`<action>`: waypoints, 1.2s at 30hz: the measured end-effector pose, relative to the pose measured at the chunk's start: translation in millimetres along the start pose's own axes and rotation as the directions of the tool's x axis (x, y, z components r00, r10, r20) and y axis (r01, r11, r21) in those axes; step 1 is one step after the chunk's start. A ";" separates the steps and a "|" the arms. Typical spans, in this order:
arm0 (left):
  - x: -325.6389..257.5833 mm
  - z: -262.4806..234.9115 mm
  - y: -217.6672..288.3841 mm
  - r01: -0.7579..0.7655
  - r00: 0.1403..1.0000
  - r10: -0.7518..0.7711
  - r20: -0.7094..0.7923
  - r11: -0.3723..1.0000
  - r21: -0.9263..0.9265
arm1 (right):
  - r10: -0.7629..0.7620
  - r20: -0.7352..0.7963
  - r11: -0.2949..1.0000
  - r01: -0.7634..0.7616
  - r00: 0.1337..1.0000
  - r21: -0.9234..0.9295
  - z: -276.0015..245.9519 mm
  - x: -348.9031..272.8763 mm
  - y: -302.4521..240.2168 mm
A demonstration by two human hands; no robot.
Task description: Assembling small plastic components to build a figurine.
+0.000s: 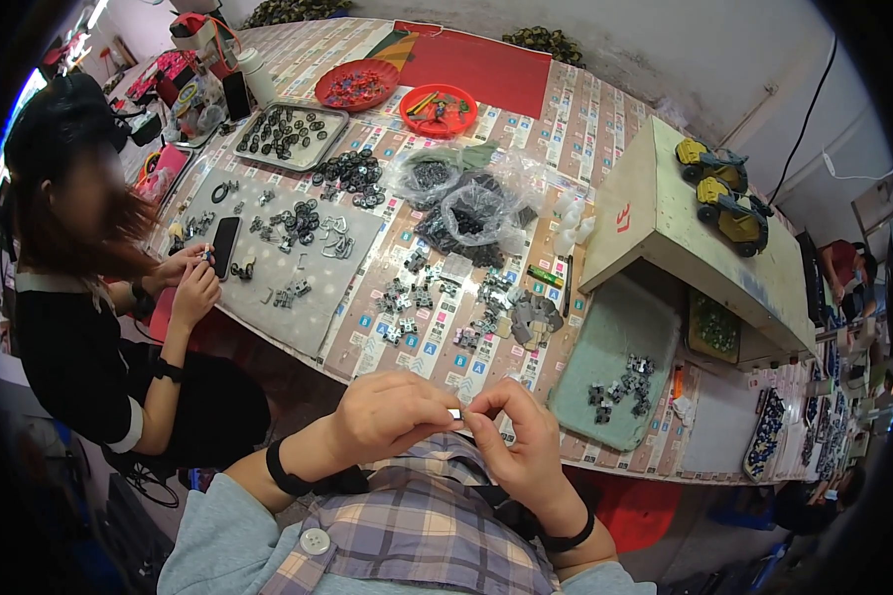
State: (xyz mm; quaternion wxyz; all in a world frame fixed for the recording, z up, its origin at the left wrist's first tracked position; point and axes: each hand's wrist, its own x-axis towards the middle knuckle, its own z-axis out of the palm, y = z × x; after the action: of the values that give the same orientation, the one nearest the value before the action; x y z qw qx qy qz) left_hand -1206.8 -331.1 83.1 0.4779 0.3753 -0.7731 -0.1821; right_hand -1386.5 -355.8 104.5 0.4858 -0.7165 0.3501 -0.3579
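Close to my body, in front of the table edge, my left hand (pixel 387 415) and my right hand (pixel 522 441) meet with fingers pinched. Between the fingertips sits a small silvery-grey part (pixel 455 416), mostly covered, so its exact kind cannot be made out. Just beyond my hands, small grey-black assembled parts (pixel 404 297) lie in clusters on the patterned table. Flat grey and tan pieces (pixel 536 319) are heaped to their right. A pale green tray (pixel 605 342) at the right holds several more dark grey assemblies (pixel 625 387).
Open plastic bags (pixel 471 208) of black parts stand mid-table, near black wheels (pixel 352 178). Behind them are red plates (pixel 439 109) and a metal tray (pixel 293 136). Toy vehicles (pixel 729 213) top a wooden box (pixel 655 188). At left a co-worker (pixel 89 278) handles a small part.
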 end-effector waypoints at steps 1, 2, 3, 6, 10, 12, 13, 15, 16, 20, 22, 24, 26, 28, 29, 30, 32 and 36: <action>0.4 -0.4 0.0 -0.001 1.000 0.001 0.000 1.000 0.000 | 0.000 0.005 1.000 0.000 1.000 -0.004 -0.6 0.0 -0.3; 0.7 -0.8 0.0 -0.003 1.000 0.003 0.010 1.000 -0.001 | 0.000 0.004 1.000 0.000 1.000 -0.004 -1.3 0.1 -0.8; 0.8 -0.8 0.2 -0.004 1.000 0.004 0.021 1.000 -0.003 | 0.003 0.018 1.000 -0.002 1.000 -0.018 -2.2 0.4 -1.4; -1.0 -0.3 -0.6 0.078 0.997 -0.076 0.028 0.991 -0.104 | 0.002 0.039 0.999 0.000 0.999 -0.044 -3.0 2.5 -3.1; -7.6 3.5 -0.6 0.182 0.983 -0.184 0.012 0.957 -0.225 | -0.027 0.017 0.998 0.028 0.999 -0.060 -0.1 1.4 -1.6; -9.6 5.5 -1.0 0.254 0.964 -0.264 0.015 0.911 -0.325 | -0.044 0.007 0.995 0.045 0.999 -0.089 1.0 0.7 -1.7; -10.8 5.9 -0.7 0.255 0.964 -0.265 0.015 0.911 -0.324 | -0.061 -0.004 0.991 0.060 0.998 -0.117 1.6 0.4 -1.7; -13.1 6.6 -0.2 0.325 0.940 -0.339 0.041 0.852 -0.411 | -0.082 0.003 0.987 0.082 0.997 -0.138 1.6 0.8 -0.6; -14.4 7.4 0.7 0.325 0.940 -0.339 0.040 0.852 -0.410 | -0.105 0.010 0.982 0.105 0.994 -0.160 1.3 0.5 -0.5; -20.9 9.2 -0.4 0.420 0.886 -0.452 0.107 0.682 -0.598 | -0.092 0.032 0.984 0.096 0.995 -0.151 0.5 1.2 -1.3; -22.9 8.7 -1.4 0.444 0.874 -0.465 0.141 0.647 -0.620 | -0.162 0.084 0.962 0.176 0.983 -0.208 -1.7 3.4 -0.6; -23.9 8.2 -1.0 0.459 0.858 -0.476 0.196 0.536 -0.708 | -0.162 0.111 0.962 0.182 0.980 -0.202 -3.6 5.5 -3.7; -24.5 7.7 -1.0 0.460 0.850 -0.478 0.220 0.472 -0.752 | -0.160 0.138 0.963 0.185 0.977 -0.197 -4.5 7.6 -6.0; -25.5 7.2 -0.9 0.458 0.844 -0.479 0.243 0.406 -0.791 | -0.124 0.170 0.977 0.150 0.978 -0.151 -4.4 8.4 -7.6; -26.4 7.1 -1.1 0.454 0.841 -0.475 0.258 0.360 -0.815 | -0.125 0.170 0.977 0.151 0.977 -0.151 -4.1 8.5 -8.5; -27.5 6.8 -1.4 0.448 0.839 -0.471 0.273 0.313 -0.837 | -0.088 0.192 0.987 0.111 0.978 -0.117 -3.5 8.6 -9.2; -27.8 9.5 -1.6 0.454 0.830 -0.472 0.296 0.266 -0.850 | -0.052 0.207 0.995 0.070 0.977 -0.078 -6.6 7.4 -9.5; -30.2 10.8 -3.0 0.429 0.836 -0.462 0.296 0.215 -0.877 | 0.095 0.274 0.994 -0.108 0.957 0.032 -8.7 8.7 -15.6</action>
State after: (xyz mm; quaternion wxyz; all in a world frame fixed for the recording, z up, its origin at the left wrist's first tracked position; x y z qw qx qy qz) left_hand -1207.1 -311.0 57.8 0.5407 0.2497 -0.3867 -0.7041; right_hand -1387.2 -362.7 123.2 0.5636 -0.7284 0.3077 -0.2389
